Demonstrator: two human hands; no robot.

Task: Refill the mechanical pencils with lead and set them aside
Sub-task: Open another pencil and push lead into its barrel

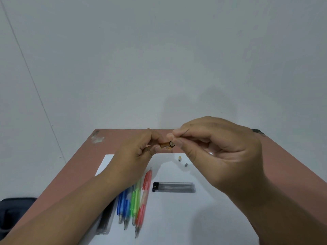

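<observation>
An orange pencil (165, 144) is gripped in the curled left hand (139, 151) above the table (283, 167), its open end facing the right hand (219, 151), whose thumb and forefinger pinch a thin lead (185, 132). Other pencils (136, 200) and a lead case (174, 187) lie on white paper (194, 218).

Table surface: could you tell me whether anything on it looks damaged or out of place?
Yes: the table has a chipped patch at its far left corner, and two small caps lie loose on the paper.
</observation>
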